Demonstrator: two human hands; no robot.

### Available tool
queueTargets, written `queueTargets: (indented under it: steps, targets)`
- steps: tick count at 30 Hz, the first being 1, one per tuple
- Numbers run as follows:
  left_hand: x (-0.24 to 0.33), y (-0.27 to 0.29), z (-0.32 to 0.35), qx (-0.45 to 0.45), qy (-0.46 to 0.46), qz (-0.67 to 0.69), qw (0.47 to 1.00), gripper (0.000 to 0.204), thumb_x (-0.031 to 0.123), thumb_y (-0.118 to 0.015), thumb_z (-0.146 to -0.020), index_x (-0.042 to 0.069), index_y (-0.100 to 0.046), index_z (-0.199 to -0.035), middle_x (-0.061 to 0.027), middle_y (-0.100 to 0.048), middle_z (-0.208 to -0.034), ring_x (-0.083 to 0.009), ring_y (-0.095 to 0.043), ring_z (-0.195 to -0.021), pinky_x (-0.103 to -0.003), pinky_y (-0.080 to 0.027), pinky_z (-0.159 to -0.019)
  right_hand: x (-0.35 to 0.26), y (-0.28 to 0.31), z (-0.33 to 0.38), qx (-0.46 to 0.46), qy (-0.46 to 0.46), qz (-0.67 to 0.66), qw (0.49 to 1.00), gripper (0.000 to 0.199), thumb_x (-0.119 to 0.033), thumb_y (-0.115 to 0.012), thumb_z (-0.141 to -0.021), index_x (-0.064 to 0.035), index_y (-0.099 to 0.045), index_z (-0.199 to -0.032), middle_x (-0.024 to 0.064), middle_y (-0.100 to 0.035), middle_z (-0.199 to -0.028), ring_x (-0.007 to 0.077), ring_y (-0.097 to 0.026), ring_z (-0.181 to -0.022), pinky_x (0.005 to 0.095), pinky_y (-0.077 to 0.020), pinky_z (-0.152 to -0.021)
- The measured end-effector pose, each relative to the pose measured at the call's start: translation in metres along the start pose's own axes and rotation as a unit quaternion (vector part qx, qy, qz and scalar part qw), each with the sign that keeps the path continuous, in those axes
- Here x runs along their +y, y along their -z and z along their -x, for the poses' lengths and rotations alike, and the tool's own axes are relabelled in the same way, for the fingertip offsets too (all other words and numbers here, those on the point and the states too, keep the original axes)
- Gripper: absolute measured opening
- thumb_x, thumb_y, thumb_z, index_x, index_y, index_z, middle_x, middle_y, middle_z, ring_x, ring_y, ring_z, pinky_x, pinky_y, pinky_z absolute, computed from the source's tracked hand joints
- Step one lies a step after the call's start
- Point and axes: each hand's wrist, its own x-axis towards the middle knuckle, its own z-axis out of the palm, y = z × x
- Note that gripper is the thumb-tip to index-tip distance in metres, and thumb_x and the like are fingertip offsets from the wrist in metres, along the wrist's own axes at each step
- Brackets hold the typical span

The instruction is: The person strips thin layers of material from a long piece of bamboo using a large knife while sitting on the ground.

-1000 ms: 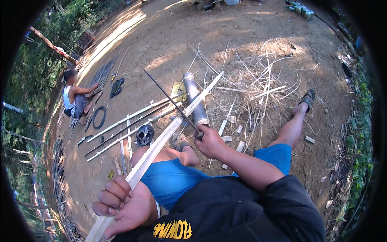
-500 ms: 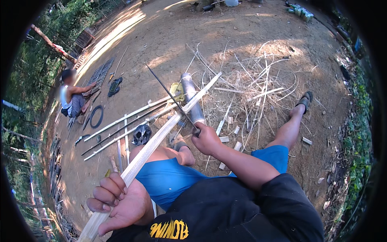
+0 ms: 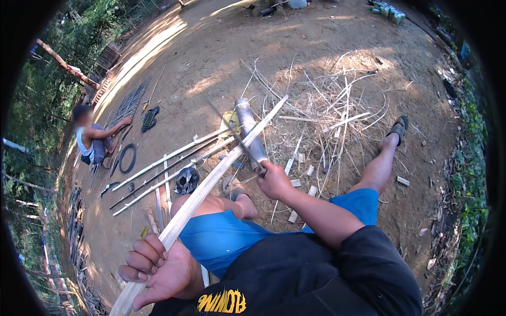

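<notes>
My left hand [image 3: 158, 268], low on the left, is wrapped round a long pale bamboo strip [image 3: 197, 195]. The strip slants up and away to the right, its far end tapering above a dark cylindrical log [image 3: 244, 113]. In my right hand [image 3: 276, 180] is the handle of a machete [image 3: 230, 125]. Its thin dark blade points up and left, lying across the strip just above the log; the blade's edge is blurred. Beneath my right hand the log's near end shows pale. A yellow-green piece [image 3: 230, 120] lies beside the log.
Thin curled shavings [image 3: 337, 105] spread on the dirt beyond my right hand. Several long poles [image 3: 174, 152] and a black plastic bag [image 3: 186, 180] lie left of the log. Short offcuts [image 3: 295, 216] are near my leg. A co-worker [image 3: 92, 137] sits far left by a slatted panel [image 3: 132, 101].
The machete has moved slightly right and along the strip toward its far end, with my right hand shifting right and down. My left hand keeps its grip. The co-worker's arm and head have shifted slightly.
</notes>
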Motion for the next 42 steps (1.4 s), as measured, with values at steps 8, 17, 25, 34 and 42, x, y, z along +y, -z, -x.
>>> queueTargets:
  steps: [8, 17, 25, 34, 42]
  targets:
    - [0.0, 0.013, 0.003, -0.062, -0.019, 0.001, 0.998, 0.062, 0.072, -0.062, -0.08, 0.017, -0.035, -0.073, 0.0055, -0.024, -0.06, -0.0081, -0.02, -0.053, -0.025, -0.017, -0.051, -0.013, 0.004, 0.028, 0.006, 0.079, -0.037, 0.996, 0.024, -0.014, -0.061, -0.08, -0.0047, -0.06, -0.102, 0.0224, -0.067, -0.085, 0.0434, -0.065, -0.085, 0.0502, -0.0517, -0.075]
    - [-0.004, 0.02, -0.007, -0.183, 0.002, 0.07, 0.981, 0.058, 0.066, -0.064, -0.082, 0.018, -0.035, -0.074, 0.0061, -0.027, -0.058, -0.0073, -0.021, -0.051, -0.024, -0.018, -0.051, -0.011, 0.019, 0.004, -0.044, 0.074, 0.03, 0.996, 0.024, -0.017, -0.063, -0.081, -0.009, -0.06, -0.104, 0.0217, -0.067, -0.087, 0.0425, -0.065, -0.085, 0.049, -0.0525, -0.078]
    - [-0.006, 0.021, -0.01, -0.169, -0.013, 0.065, 0.983, 0.058, 0.066, -0.066, -0.081, 0.018, -0.035, -0.073, 0.0068, -0.026, -0.057, -0.0066, -0.022, -0.049, -0.023, -0.019, -0.049, 0.016, 0.048, 0.001, -0.008, -0.034, -0.005, 0.999, 0.036, -0.016, -0.063, -0.079, -0.0026, -0.063, -0.113, 0.022, -0.069, -0.096, 0.0373, -0.068, -0.091, 0.0448, -0.0528, -0.083]
    - [-0.01, 0.013, -0.023, -0.168, 0.0, 0.063, 0.984, 0.058, 0.063, -0.071, -0.079, 0.017, -0.036, -0.071, 0.0071, -0.026, -0.057, -0.0069, -0.023, -0.049, -0.024, -0.02, -0.051, -0.027, 0.017, -0.005, -0.016, 0.172, -0.015, 0.985, 0.027, -0.016, -0.06, -0.079, -0.0054, -0.062, -0.104, 0.0243, -0.067, -0.089, 0.0453, -0.063, -0.087, 0.0521, -0.0499, -0.077]
    - [-0.017, 0.015, -0.044, -0.141, 0.008, 0.04, 0.989, 0.057, 0.059, -0.075, -0.076, 0.017, -0.036, -0.07, 0.0063, -0.026, -0.057, -0.0072, -0.025, -0.051, -0.024, -0.02, -0.052, 0.063, 0.041, -0.096, 0.025, -0.047, 0.059, 0.997, 0.032, -0.018, -0.06, -0.081, -0.0064, -0.062, -0.111, 0.0233, -0.068, -0.097, 0.0397, -0.066, -0.096, 0.0464, -0.0524, -0.084]
